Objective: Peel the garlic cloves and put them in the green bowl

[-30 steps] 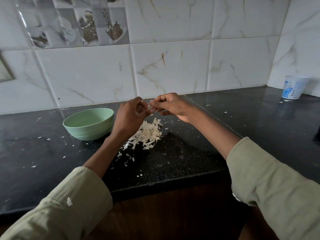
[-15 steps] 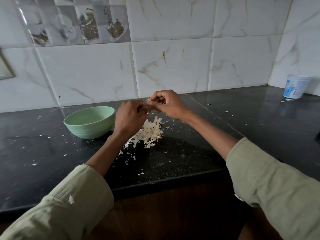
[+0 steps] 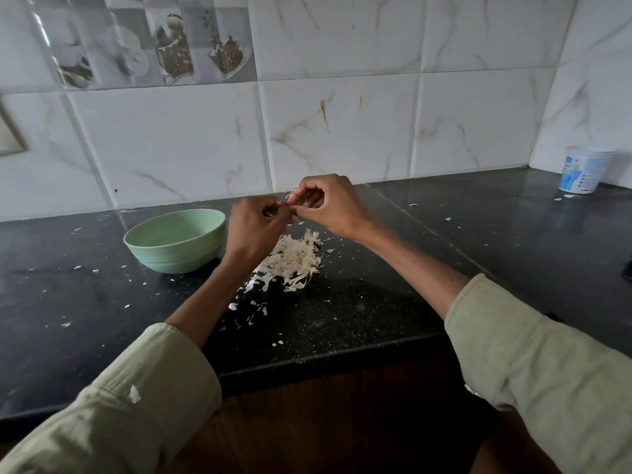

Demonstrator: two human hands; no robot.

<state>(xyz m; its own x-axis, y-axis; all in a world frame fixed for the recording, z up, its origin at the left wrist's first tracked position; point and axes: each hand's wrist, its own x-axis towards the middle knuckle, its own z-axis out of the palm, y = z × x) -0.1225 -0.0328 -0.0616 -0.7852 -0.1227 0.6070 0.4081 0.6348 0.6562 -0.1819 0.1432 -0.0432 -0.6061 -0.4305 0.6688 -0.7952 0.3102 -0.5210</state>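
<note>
Both hands meet above the black counter, just over a heap of pale garlic peels (image 3: pixel 294 260). My left hand (image 3: pixel 253 230) and my right hand (image 3: pixel 328 205) pinch a small garlic clove (image 3: pixel 290 201) between their fingertips; the clove is mostly hidden by the fingers. The green bowl (image 3: pixel 176 239) stands on the counter directly left of my left hand, and its inside is hard to see from here.
Loose bits of peel (image 3: pixel 253 313) lie scattered over the black counter (image 3: pixel 376 302). A white and blue plastic cup (image 3: pixel 581 174) stands at the far right corner by the tiled wall. The counter's front edge runs below my forearms.
Both hands have risen a little and stayed joined at the clove; the right hand's fingers have shifted over it. The bowl and the peel heap have not moved.
</note>
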